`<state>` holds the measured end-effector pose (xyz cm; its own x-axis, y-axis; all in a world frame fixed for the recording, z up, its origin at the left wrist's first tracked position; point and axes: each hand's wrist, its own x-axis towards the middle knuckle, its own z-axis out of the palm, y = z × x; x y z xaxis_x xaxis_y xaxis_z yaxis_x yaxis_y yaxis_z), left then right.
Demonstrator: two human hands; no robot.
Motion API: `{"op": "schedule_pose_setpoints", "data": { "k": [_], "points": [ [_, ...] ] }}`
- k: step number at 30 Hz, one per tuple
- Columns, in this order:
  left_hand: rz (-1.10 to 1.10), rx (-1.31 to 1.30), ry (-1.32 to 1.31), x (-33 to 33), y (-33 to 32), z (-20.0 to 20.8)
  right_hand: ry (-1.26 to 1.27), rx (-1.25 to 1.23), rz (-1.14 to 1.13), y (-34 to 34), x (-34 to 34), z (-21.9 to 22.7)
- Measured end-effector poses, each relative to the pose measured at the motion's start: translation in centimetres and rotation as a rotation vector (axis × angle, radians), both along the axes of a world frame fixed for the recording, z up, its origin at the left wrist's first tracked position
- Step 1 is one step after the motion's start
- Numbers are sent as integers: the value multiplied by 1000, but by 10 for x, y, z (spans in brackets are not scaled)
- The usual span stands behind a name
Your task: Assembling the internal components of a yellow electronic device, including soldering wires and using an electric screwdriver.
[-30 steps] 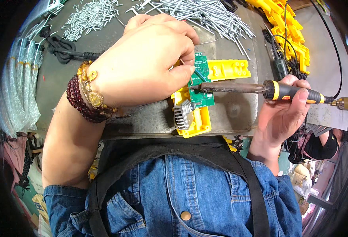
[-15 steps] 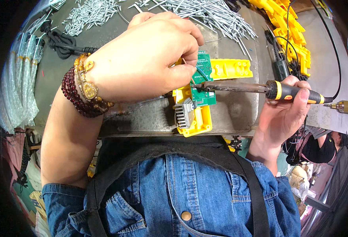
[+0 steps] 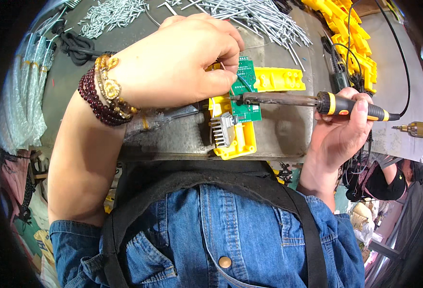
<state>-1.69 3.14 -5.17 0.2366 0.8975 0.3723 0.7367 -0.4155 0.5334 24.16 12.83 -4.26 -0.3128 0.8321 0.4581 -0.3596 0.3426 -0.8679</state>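
My left hand [image 3: 182,62] reaches across the board, thumb and fingers pinched on a thin wire [image 3: 231,85] that runs down to the green circuit board [image 3: 253,113]. In my right hand [image 3: 343,132] is a soldering iron [image 3: 288,99], held by its black and yellow handle. Its dark tip meets the board's left part, by the wire's end; the exact contact is too small to tell. A blue wire [image 3: 245,83] also crosses the board. Under the board lies a yellow plastic housing [image 3: 281,79], with a finned metal heat sink [image 3: 222,132] at the near end.
Small screws [image 3: 111,18] and long metal rods [image 3: 269,24] lie in piles at the back. Plastic-wrapped parts [image 3: 27,96] and a black cord [image 3: 77,48] are left. Yellow casings [image 3: 350,36] and a screwdriver [image 3: 418,129] sit right. The iron's cord [image 3: 409,81] arcs upward.
The iron's handle has shifted slightly left, its tip staying at the same part of the board. Board and housing sit slightly higher in the picture. Both hands keep their grips.
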Motion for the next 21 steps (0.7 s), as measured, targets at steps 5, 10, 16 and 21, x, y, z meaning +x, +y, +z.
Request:
{"op": "schedule_pose_setpoints", "data": {
  "k": [5, 10, 16, 21],
  "points": [
    [8, -6, 5, 3, 3, 0, 54, -59, -36, -4, 0, 0],
    [11, 5, 6, 4, 2, -1, 70, -87, 26, -3, 3, -1],
    [19, -27, -7, 6, 5, 1, -25, -22, 78, 2, 14, 2],
    [17, 20, -8, 6, 4, 1, 133, -152, 48, 14, 18, 3]
  ]
}}
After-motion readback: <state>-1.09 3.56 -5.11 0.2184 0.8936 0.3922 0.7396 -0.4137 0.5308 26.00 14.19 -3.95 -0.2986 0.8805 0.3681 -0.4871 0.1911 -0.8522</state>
